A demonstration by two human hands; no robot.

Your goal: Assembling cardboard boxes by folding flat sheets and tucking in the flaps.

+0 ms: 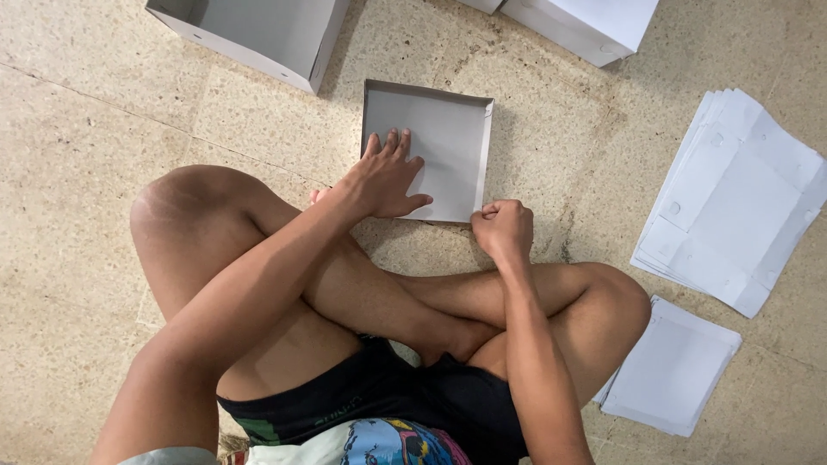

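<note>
Head view: a shallow grey cardboard tray [448,129] lies on the stone floor [86,155] before crossed legs. The left hand [385,179] presses flat inside it, fingers released; the right hand [502,227], clenched, pinches its near right corner.

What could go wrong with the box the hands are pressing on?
The left hand lies flat inside the shallow white box, so hard pressing might dent its thin bottom. The right hand pinches the near corner, which might crease or tear. A nearby knee could perhaps nudge the stack of flat sheets.
</note>
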